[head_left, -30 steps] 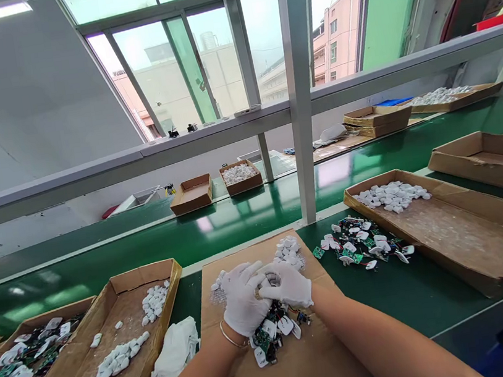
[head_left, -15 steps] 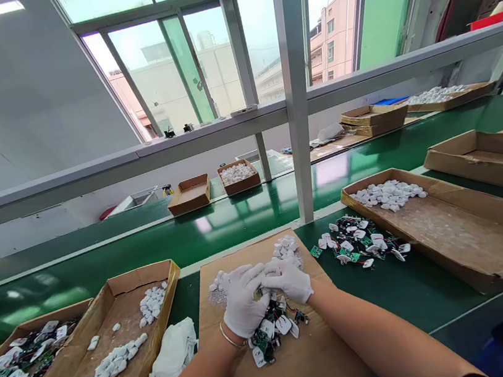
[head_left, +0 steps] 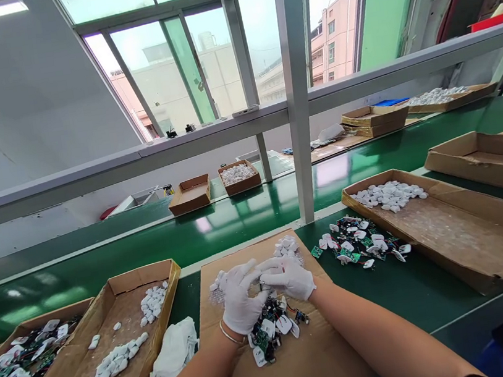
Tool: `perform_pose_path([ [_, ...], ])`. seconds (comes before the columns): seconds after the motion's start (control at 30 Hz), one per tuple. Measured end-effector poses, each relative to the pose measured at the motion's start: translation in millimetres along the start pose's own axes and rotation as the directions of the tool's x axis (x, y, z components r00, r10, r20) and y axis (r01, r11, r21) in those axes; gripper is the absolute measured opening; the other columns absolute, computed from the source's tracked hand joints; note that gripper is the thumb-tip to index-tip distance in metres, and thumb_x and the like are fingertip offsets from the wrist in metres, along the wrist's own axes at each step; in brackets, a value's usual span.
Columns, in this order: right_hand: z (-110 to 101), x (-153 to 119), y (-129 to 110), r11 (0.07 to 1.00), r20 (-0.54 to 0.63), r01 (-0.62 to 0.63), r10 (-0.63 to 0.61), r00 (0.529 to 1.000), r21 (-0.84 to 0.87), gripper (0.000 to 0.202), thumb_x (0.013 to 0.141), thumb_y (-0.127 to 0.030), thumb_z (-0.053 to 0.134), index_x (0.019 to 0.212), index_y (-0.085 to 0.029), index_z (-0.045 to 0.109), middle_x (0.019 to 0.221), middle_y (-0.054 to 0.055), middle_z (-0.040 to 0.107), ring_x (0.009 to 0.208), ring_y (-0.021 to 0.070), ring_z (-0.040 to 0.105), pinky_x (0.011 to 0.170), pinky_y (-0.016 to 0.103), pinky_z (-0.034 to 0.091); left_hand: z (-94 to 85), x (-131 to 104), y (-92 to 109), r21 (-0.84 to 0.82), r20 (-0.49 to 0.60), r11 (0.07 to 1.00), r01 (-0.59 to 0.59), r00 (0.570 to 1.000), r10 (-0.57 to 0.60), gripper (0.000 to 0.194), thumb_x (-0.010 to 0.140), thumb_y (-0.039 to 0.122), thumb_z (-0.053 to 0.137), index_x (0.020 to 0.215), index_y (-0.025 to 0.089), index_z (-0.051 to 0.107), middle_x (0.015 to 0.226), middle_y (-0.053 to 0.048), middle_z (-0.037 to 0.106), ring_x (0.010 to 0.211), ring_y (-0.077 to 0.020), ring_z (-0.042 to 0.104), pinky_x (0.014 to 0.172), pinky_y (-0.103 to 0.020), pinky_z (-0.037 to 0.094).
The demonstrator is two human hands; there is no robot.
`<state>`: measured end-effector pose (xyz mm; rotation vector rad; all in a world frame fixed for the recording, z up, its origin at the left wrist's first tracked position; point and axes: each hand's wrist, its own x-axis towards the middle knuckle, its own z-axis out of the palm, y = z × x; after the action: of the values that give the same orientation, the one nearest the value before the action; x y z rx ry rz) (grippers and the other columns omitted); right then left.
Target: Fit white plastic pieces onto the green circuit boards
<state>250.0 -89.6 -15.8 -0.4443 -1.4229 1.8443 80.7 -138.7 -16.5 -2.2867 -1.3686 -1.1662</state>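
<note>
My left hand [head_left: 242, 302] and my right hand [head_left: 288, 278], both in white gloves, meet fingertip to fingertip over a cardboard sheet [head_left: 312, 354]. Their fingers are closed around something small, mostly hidden by the gloves. Just below them lies a heap of green circuit boards with white plastic pieces and wires [head_left: 274, 332]. Behind my right hand sits a small pile of white plastic parts [head_left: 286, 246]. More white parts [head_left: 218, 283] lie beside my left hand, partly covered by it.
On the left stand a cardboard tray of white parts [head_left: 169, 272] and a box of circuit boards [head_left: 12, 365], with a white cloth [head_left: 174, 355] nearby. To the right are loose circuit boards [head_left: 362, 240] and a large cardboard tray [head_left: 464, 239]. A grey post [head_left: 297, 113] rises behind the sheet.
My hands stay together over the heap, with slight finger movement; the right hand has shifted a little to the right. The piles and trays look the same.
</note>
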Motion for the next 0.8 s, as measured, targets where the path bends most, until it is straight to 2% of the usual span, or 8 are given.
perform_pose_path([
  [0.2,4,3,-1,0.983,-0.001,0.001,-0.001,1.000,-0.186,0.034,0.066,-0.040,0.077,0.083,-0.013,0.069,0.068,0.001,0.063,0.061,0.0120,0.050,0.055,0.025,0.038,-1.4,0,-1,0.029,0.009,0.990,-0.137,0.991,0.137,0.031,0.076,0.021,0.069,0.106,0.029,0.069,0.108,-0.004,0.072,0.098,-0.0245,0.063,0.088,-0.042,0.048],
  [0.3,4,3,-4,0.971,0.002,0.052,-0.053,0.999,-0.231,0.032,0.070,-0.041,0.074,0.084,-0.013,0.069,0.069,0.002,0.064,0.062,0.0127,0.050,0.056,0.026,0.040,-1.9,0,0,0.000,0.032,0.993,-0.121,0.992,0.121,0.032,0.077,0.018,0.067,0.107,0.029,0.068,0.107,-0.003,0.072,0.096,-0.0231,0.064,0.088,-0.041,0.049],
  [0.4,1,1,-3,0.987,0.058,0.071,-0.063,0.996,-0.147,0.034,0.073,-0.039,0.072,0.092,-0.012,0.069,0.074,0.004,0.066,0.068,0.0138,0.055,0.062,0.027,0.044,-0.2,-1,-1,-0.041,0.012,0.998,-0.040,0.999,0.040,0.030,0.077,0.018,0.066,0.105,0.027,0.068,0.111,-0.005,0.070,0.100,-0.0239,0.063,0.092,-0.042,0.048],
  [0.57,-3,-1,2,0.998,0.073,0.008,-0.004,0.997,-0.061,0.046,0.067,-0.033,0.079,0.106,-0.012,0.066,0.079,0.003,0.065,0.067,0.0119,0.056,0.059,0.024,0.044,5.5,-5,-5,0.009,-0.023,0.996,0.089,0.996,-0.088,0.034,0.069,0.024,0.072,0.103,0.021,0.067,0.119,-0.012,0.065,0.108,-0.0311,0.059,0.099,-0.053,0.041],
  [0.67,-5,0,6,1.000,0.047,-0.016,0.017,0.999,-0.024,0.049,0.064,-0.031,0.080,0.106,-0.012,0.065,0.073,0.001,0.064,0.061,0.0101,0.054,0.056,0.023,0.042,6.1,-6,-7,0.029,-0.018,0.997,0.068,0.998,-0.068,0.026,0.072,0.024,0.071,0.097,0.024,0.069,0.119,-0.011,0.065,0.107,-0.0310,0.059,0.099,-0.055,0.039],
  [0.8,-4,2,9,0.999,0.052,-0.048,0.049,0.997,-0.018,0.042,0.063,-0.032,0.080,0.098,-0.012,0.067,0.068,0.000,0.063,0.057,0.0091,0.051,0.054,0.022,0.040,2.5,-5,-7,-0.028,-0.025,1.000,-0.013,1.000,0.012,0.026,0.076,0.021,0.065,0.101,0.027,0.069,0.121,-0.009,0.064,0.107,-0.0278,0.059,0.093,-0.048,0.045],
])
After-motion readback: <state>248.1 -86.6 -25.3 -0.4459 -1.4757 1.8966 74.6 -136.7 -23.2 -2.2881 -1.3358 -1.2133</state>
